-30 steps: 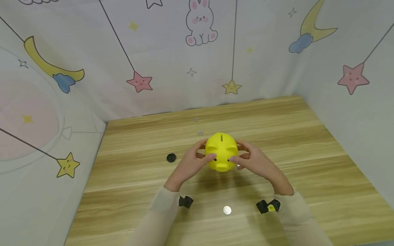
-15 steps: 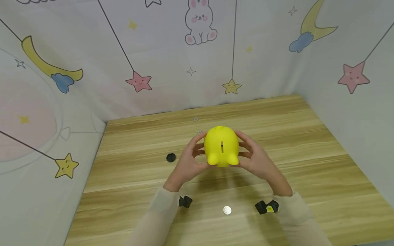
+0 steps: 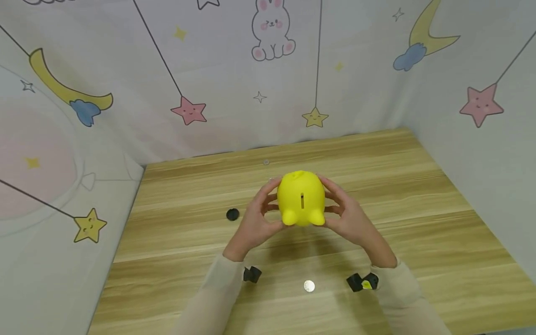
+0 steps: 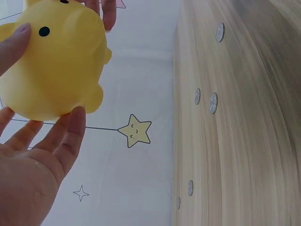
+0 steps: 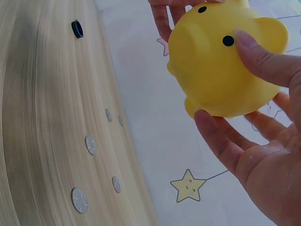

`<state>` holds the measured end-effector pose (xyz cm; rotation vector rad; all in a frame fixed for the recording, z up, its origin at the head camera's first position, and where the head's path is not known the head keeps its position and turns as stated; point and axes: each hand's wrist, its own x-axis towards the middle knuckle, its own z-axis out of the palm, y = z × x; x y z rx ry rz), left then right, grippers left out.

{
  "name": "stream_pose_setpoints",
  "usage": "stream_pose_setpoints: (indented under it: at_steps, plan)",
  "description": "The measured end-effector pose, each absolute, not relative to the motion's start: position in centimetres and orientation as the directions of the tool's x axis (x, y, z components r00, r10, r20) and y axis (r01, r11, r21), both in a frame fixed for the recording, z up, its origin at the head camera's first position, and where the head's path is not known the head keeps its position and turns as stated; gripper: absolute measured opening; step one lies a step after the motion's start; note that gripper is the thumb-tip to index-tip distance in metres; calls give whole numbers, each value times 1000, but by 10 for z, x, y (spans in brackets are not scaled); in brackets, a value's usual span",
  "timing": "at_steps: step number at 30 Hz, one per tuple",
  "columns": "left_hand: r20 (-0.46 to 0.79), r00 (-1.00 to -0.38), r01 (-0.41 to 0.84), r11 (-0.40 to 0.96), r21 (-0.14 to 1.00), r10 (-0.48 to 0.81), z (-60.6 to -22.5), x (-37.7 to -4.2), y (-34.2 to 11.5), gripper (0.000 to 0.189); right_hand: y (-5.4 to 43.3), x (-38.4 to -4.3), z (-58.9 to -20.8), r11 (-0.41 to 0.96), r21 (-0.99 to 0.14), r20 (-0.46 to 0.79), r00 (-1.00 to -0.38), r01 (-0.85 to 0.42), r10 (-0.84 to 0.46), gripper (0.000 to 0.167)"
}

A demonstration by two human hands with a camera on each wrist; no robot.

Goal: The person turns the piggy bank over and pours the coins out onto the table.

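A yellow piggy bank (image 3: 301,195) is held up off the table between both hands. Its top, with the coin slot and two ears, faces the head camera. In the left wrist view the face of the piggy bank (image 4: 61,61) shows one eye near a thumb. My left hand (image 3: 256,225) grips one side, its thumb near the face and its fingers spread along the body. On the opposite side my right hand (image 3: 349,223) holds it the same way; the right wrist view shows the right thumb (image 5: 263,59) beside an eye.
On the wooden table (image 3: 176,260) lie several silver coins, one coin (image 3: 309,286) near the front and another coin (image 3: 266,162) toward the back. A round black cap (image 3: 232,214) lies left of the left hand. A printed curtain (image 3: 226,74) stands behind the table.
Both hands have tipped the piggy bank, so its slotted top now faces the head camera and its face is turned out of that view. It barely moves over the last half second.
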<state>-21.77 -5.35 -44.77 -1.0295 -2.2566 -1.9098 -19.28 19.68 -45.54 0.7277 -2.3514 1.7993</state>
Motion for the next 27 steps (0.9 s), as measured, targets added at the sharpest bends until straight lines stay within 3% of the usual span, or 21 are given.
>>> stream_pose_setpoints:
  at_steps: [3,6,8,14,22,27]
  plan:
    - [310,-833,394,99,914,458,-456,-221,-54,80,198,-192,-453,219,-919,256,-918,-328,-303,86]
    - [137,-893,246,212,946,428,-459,-222,-52,59,197,-191,-450,290,-941,90,-954,-176,-286,59]
    - [21,-916,149,293,944,400,-462,-222,-49,57,194,-193,-451,338,-938,-15,-964,-79,-266,44]
    - [-179,-914,-9,424,906,364,-466,-219,-44,75,186,-193,-451,431,-897,-208,-955,100,-212,67]
    - [-207,-905,-27,437,899,371,-466,-219,-44,78,185,-193,-449,430,-888,-273,-941,166,-202,76]
    - [-165,-902,11,401,916,400,-466,-221,-46,72,191,-193,-449,382,-916,-231,-941,125,-247,67]
